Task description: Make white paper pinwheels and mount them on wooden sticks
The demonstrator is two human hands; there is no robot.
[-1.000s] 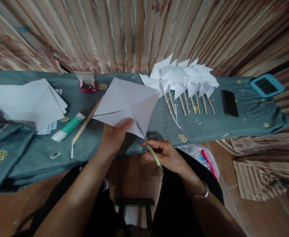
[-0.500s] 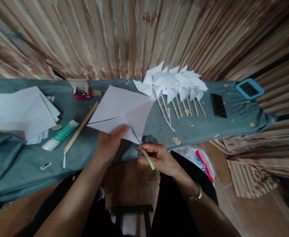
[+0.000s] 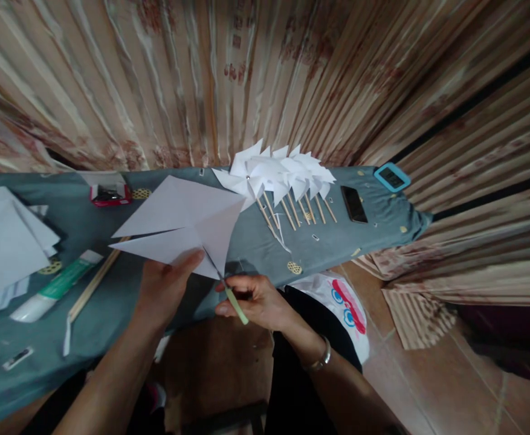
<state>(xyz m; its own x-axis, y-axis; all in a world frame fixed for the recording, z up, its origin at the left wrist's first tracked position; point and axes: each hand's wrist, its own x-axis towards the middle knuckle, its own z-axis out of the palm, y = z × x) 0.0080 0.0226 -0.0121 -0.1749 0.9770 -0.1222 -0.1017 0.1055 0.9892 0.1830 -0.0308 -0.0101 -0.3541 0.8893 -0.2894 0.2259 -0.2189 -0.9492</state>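
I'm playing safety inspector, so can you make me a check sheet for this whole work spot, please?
Surface: grey-green cloth, patterned and wrinkled.
Job's things: white paper with slits; green-handled tool at its near corner; white pinwheels lying overlapped; paper stack; wooden sticks; green-and-white tube; red box.
Clutter: phone and blue-framed device, right side.
Hands: left hand grips the paper; right hand holds the tool.
Cables: nothing seen for certain.
Surroundings: curtains behind; tiled floor.
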